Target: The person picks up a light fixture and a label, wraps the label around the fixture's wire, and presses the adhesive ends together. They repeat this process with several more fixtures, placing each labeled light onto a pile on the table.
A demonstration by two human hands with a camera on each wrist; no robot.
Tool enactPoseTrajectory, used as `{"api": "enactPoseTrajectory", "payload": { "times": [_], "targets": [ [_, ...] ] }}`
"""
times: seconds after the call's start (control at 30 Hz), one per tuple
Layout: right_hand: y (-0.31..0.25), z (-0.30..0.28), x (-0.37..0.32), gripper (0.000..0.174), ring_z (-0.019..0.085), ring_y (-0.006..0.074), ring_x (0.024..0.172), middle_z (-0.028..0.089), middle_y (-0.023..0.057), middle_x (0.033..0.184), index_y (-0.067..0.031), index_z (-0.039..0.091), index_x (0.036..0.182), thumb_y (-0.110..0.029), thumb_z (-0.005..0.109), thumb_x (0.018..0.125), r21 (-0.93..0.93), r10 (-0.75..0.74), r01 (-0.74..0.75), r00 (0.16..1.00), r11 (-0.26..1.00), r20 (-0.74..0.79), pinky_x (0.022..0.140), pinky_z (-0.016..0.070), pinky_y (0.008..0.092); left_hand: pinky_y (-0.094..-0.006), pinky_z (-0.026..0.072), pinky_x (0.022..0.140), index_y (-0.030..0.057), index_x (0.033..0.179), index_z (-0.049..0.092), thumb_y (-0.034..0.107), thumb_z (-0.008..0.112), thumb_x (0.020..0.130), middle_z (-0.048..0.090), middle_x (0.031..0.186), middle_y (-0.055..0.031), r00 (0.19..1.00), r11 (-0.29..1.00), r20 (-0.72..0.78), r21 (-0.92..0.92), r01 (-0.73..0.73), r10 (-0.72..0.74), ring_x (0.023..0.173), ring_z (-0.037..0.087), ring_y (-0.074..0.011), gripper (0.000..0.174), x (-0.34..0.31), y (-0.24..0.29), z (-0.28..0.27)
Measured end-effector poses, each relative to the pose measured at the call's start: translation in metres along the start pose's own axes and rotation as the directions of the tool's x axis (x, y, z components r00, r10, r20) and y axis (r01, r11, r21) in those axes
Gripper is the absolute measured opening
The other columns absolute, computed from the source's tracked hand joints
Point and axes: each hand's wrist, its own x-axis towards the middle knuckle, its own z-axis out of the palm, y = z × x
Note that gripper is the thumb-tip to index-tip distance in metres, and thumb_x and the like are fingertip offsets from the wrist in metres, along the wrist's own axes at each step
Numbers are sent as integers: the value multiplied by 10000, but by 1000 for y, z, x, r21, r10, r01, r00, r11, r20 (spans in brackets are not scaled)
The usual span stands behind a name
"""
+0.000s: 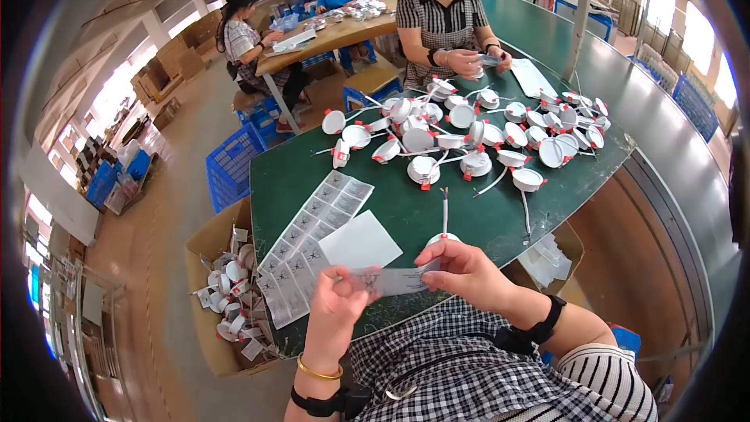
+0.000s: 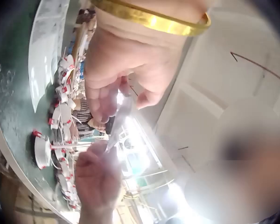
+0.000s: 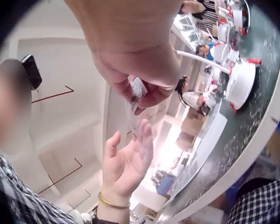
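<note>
Factory floor, green table (image 1: 406, 211). Both hands are at the table's near edge and pinch one label strip (image 1: 394, 281): left hand (image 1: 337, 306) on one end, right hand (image 1: 467, 270) on the other. Lamps (image 1: 469, 137) are piled at the table's far side.

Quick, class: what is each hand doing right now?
Left hand: fingers pinch one end of the label strip.
Right hand: fingers pinch its other end.
</note>
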Motion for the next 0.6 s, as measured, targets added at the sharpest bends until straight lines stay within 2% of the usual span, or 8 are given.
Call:
{"api": "enactPoseTrajectory", "payload": {
  "times": [0.07,0.17,0.2,0.3,0.37,0.5,0.53,0.6],
  "targets": [
    [3,-13,-6,244,524,26,760,561,-31,855,-63,570,1112,-59,630,875,-69,-70,70,998,995,2,643,418,177,-364,398,1003,43,1271,392,-63,621,745,470,1291,-167,997,972,-57,230,-44,58,1159,514,-241,583,4,4,14],
    [4,-29,-18,203,468,11,731,521,-61,858,-70,591,1079,-46,622,880,-164,-111,128,988,978,110,619,380,178,-357,348,1042,26,1297,404,37,698,740,471,1291,-114,989,836,144,540,-93,17,1206,463,-187,631,17,-3,12],
    [2,-32,-22,202,471,16,744,526,-57,882,-68,594,1078,-39,621,879,-130,-109,126,985,983,131,630,388,182,-346,329,1055,14,1268,442,-16,682,727,486,1272,-92,968,818,227,573,-42,-109,1205,457,-185,593,21,-2,14],
    [-2,-43,-29,198,483,23,782,537,-45,928,-60,599,1073,-23,615,880,-77,-103,117,980,990,168,660,408,191,-351,327,1057,-9,1198,504,-18,685,730,505,1250,-95,896,858,302,492,146,-325,1203,455,-183,501,30,-10,21],
    [-2,-51,-33,193,491,26,805,542,-39,950,-55,601,1070,-14,611,881,-51,-92,103,980,993,178,679,420,195,-351,357,1040,-4,1120,543,-26,683,737,546,1192,-98,884,881,359,460,112,-300,1173,484,-186,409,31,-18,24],
    [-1,-63,-28,242,527,52,882,552,-12,1059,-42,587,1119,-15,613,880,-28,-134,146,957,989,258,744,446,203,-259,452,858,12,1006,568,-2,672,770,589,1006,-52,858,863,272,397,312,-435,948,555,-120,259,32,-19,28],
    [-4,-62,-26,273,541,66,906,558,5,1089,-39,569,1149,-15,611,880,-79,-166,183,968,980,188,762,457,214,-241,471,797,15,959,567,-34,664,760,596,935,-46,846,824,177,395,407,-503,870,574,-110,227,30,-20,27],
    [6,-65,-14,331,567,100,975,570,56,1152,-28,519,1223,-32,584,898,-180,-216,214,976,960,9,808,484,251,-224,462,765,20,945,570,-22,670,764,588,903,-33,900,854,125,391,342,-418,832,561,-92,210,30,-18,31]
  ]
}}
